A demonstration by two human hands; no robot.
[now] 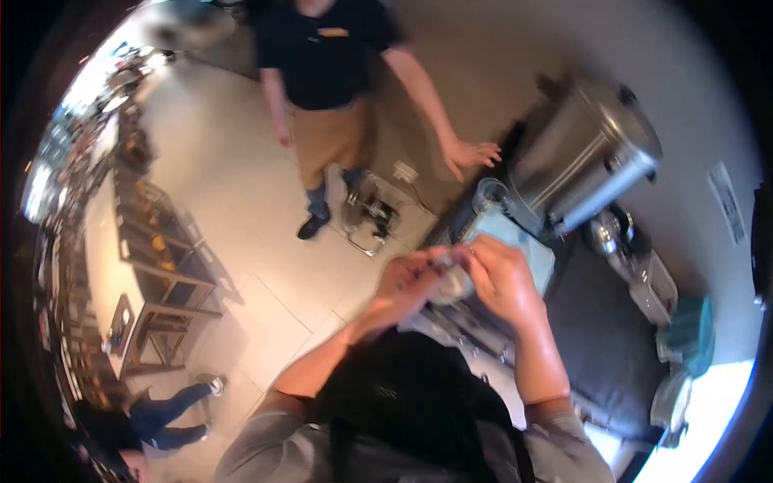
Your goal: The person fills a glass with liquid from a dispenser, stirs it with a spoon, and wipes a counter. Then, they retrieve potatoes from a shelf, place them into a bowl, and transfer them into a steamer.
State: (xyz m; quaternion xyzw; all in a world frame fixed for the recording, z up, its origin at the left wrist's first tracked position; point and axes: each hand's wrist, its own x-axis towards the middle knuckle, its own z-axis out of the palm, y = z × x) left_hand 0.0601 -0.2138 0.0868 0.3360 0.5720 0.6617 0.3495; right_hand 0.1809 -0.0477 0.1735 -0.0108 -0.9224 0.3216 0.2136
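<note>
My left hand (pixel 405 283) and my right hand (pixel 501 274) come together in front of my body, at the near edge of the dark counter (pixel 600 330). The fingers of both are closed, pinched around something small and blurred between them; I cannot tell what it is. A round, pale thing (pixel 452 287) shows just beneath my fingers. Beyond my right hand lies a pale, bluish-white tray or cloth (pixel 522 245), partly covered by the hand. At its far end stands a clear glass container (pixel 491 193).
A large metal urn (pixel 592 149) stands on the counter, with a shiny metal vessel (pixel 609 233) and a teal container (pixel 691 334) nearer. A co-worker's hand (pixel 471 154) rests by the urn. A metal-framed stand (pixel 370 216) is on the floor; a table with stools (pixel 165 274) is left.
</note>
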